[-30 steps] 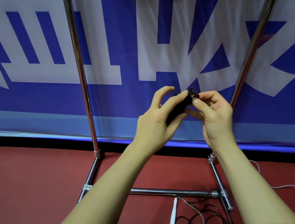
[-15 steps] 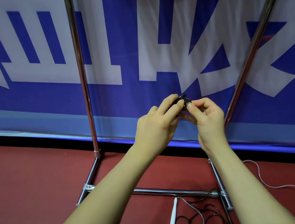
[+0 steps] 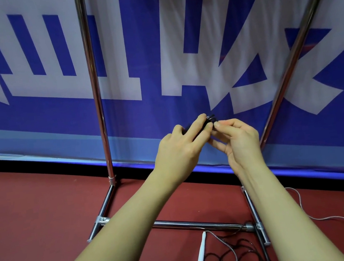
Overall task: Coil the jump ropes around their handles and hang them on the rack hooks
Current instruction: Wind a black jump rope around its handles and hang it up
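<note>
**Jump rope bundle held up in both hands**

Jump rope [image 3: 211, 118], black and wound into a small tight bundle, held up between two hands in front of the rack. Left hand [image 3: 182, 148] wrapped round the dark handle part, fingers curled over the top, grip closed on it. Right hand [image 3: 240, 138] pinching the end of the same bundle with fingertips, grip closed too. Both hands touching each other at the bundle.

Rack [image 3: 95, 96] of shiny metal poles standing just behind the hands, one pole upright on the left, another leaning on the right, a low bar joining the feet. No hooks in view.

Down on the red floor [image 3: 36, 212], a white handle [image 3: 200, 254] lying beside a loose tangle of dark rope [image 3: 227, 255], close to the rack's foot. Farther right, a thin grey rope [image 3: 337, 217] snaking across the floor. Behind everything, a big blue and white banner [image 3: 49, 58].
</note>
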